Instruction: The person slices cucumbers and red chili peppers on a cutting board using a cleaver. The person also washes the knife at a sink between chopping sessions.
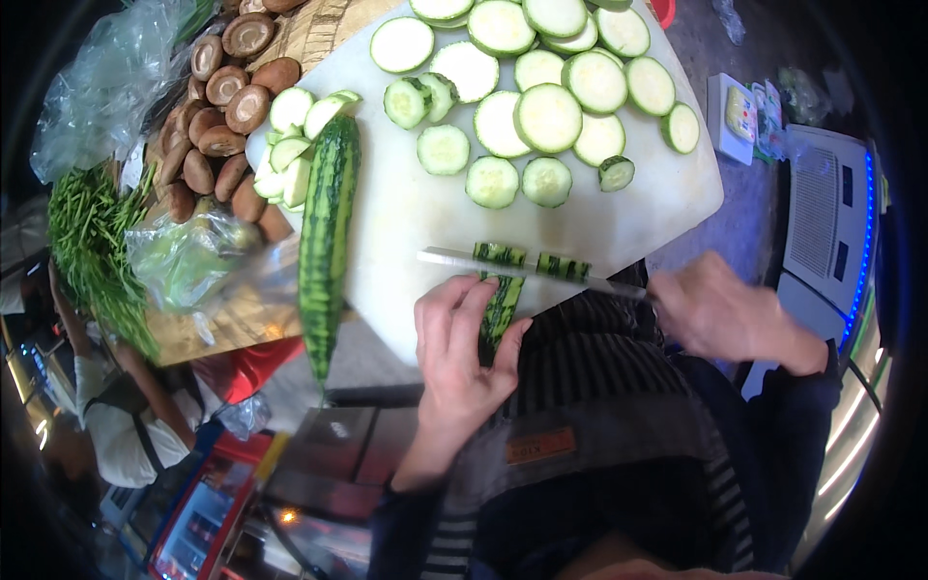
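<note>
My left hand (464,348) grips a cut length of ridged cucumber (500,312) at the near edge of the white cutting board (399,275). In my right hand (714,308), somewhat blurred, is the handle of a kitchen knife (529,271), its blade lying across the cucumber just beyond my left fingertips. A cut cucumber piece (562,267) lies right at the blade. Farther up the board are several cucumber slices (491,183) and many wider pale-green rounds, apparently zucchini (549,117). A whole cucumber (330,232) lies along the board's left side, beside a small heap of cut slices (290,156).
Brown mushrooms (221,138), a bunch of green stems (101,232) and plastic bags (188,254) lie on the wooden surface (239,330) at left. A person in a white top (130,442) is at lower left. Right of the board are a white tray (728,119) and a grey appliance (819,217).
</note>
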Action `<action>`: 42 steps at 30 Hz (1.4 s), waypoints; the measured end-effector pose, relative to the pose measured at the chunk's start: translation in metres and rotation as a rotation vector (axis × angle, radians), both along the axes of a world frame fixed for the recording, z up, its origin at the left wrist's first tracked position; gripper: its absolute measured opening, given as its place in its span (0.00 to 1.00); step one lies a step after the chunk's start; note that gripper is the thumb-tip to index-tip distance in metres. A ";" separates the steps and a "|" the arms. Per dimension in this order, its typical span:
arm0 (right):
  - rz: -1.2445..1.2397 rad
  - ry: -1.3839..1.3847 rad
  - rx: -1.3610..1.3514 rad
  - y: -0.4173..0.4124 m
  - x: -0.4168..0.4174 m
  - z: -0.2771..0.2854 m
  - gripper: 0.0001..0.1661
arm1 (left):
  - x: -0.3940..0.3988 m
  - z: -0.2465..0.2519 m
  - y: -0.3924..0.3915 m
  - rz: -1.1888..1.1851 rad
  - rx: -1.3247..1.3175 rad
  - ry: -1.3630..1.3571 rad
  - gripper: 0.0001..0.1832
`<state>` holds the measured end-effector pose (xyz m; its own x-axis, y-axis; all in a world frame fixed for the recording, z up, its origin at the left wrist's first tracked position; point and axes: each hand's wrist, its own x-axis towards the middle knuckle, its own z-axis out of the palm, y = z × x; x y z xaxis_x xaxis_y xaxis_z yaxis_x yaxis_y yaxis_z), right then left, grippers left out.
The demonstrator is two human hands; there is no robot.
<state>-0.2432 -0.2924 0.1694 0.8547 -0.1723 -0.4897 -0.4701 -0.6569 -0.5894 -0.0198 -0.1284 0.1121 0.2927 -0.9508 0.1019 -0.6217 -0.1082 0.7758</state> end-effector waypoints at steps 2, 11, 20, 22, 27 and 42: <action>-0.057 -0.119 0.069 -0.020 0.002 -0.006 0.08 | -0.001 0.000 0.002 0.027 0.005 0.029 0.31; -0.025 -0.208 -0.171 -0.001 -0.003 0.031 0.08 | -0.002 -0.006 -0.012 0.057 -0.040 -0.032 0.28; -0.011 -0.006 -0.285 0.027 -0.020 0.044 0.15 | -0.004 -0.008 -0.009 0.056 -0.019 -0.012 0.24; -0.023 -0.022 -0.321 0.028 -0.021 0.043 0.16 | -0.004 -0.008 -0.010 0.053 -0.013 -0.002 0.24; 0.029 0.019 -0.245 0.017 -0.018 0.044 0.15 | -0.004 -0.006 -0.010 0.051 -0.003 -0.010 0.24; -0.107 -0.214 -0.081 -0.018 -0.008 0.007 0.09 | -0.002 -0.006 -0.008 0.096 -0.052 -0.044 0.30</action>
